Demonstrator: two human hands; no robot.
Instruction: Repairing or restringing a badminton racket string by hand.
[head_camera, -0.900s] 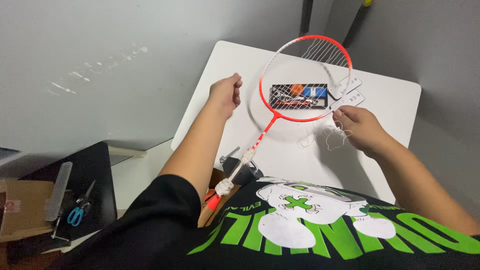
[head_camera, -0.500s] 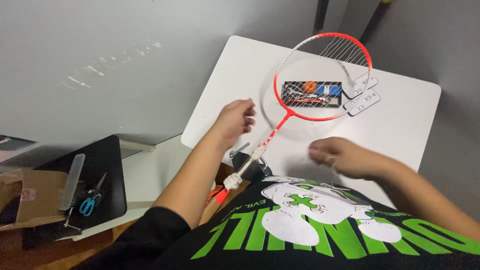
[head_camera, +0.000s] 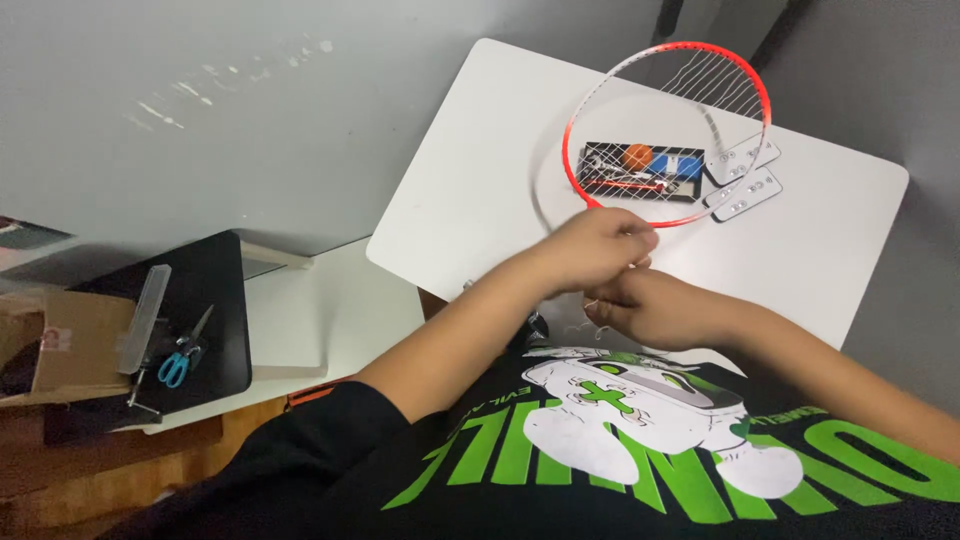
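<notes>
White table, racket shaft hidden

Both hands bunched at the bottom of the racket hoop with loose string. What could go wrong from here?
1. The left hand and right hand crowd together over thin white string; it may tangle or slip from the fingers.
2. The racket hangs over the small tool tray and two white strips; a tug might sweep them along the white table.
3. The hoop is only partly strung, so uneven pull might warp it.
</notes>
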